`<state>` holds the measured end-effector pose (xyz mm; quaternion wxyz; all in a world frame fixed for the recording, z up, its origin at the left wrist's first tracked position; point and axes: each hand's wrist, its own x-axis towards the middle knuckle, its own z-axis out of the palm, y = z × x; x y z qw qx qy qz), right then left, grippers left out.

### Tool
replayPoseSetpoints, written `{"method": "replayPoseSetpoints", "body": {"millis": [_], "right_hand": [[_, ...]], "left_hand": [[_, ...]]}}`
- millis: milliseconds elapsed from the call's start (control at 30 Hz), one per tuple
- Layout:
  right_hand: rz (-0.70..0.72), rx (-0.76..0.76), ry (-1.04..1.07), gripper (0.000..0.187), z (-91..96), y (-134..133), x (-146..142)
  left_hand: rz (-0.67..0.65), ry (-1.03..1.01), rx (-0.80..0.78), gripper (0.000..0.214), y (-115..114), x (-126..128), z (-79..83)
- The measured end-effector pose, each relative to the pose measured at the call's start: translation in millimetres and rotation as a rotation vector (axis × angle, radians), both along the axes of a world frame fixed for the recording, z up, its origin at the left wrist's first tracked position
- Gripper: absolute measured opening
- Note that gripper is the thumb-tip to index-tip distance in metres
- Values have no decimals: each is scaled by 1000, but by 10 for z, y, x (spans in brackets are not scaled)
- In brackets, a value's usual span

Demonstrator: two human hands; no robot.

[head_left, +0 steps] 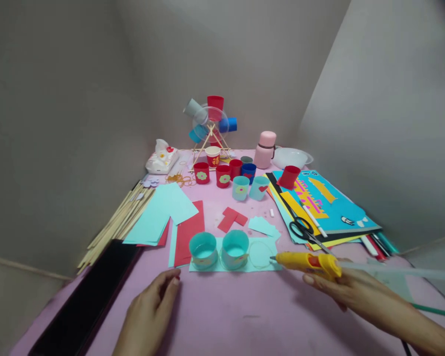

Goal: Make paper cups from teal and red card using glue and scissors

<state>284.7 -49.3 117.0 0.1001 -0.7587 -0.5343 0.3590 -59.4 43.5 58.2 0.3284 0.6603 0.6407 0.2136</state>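
Observation:
My right hand point(337, 287) grips a yellow hot glue gun point(307, 263), its nozzle pointing left. The nozzle tip is over the right end of a light-blue paper strip point(212, 267), at a drawn circle point(260, 254). On that strip, two short light-blue paper cups, a left one point(202, 249) and a right one point(235, 249), stand upright side by side. My left hand point(150, 306) rests on the table in front of the strip's left end, fingers loosely curled. A small gap shows between thumb and forefinger; I see nothing held there.
Behind are decorated cups point(222, 177), a paper-cup wheel point(211, 123), a pink bottle point(265, 150) and a clear bowl point(291, 158). Scissors point(302, 228) lie by colored sheets point(330, 202) at right. Wooden sticks point(111, 227), blue paper point(159, 212) and a black strip point(89, 296) lie left.

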Motion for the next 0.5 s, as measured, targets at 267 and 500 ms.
{"method": "replayPoseSetpoints", "body": {"millis": [267,500], "right_hand": [[-45,34,-110,48,23,-53,-72],[-88,88,-34,46,-25,-106,-67]], "left_hand": [[-33,-182,-175,37,143,201,43],[14,-226,-198,33,169,262,-30]]}}
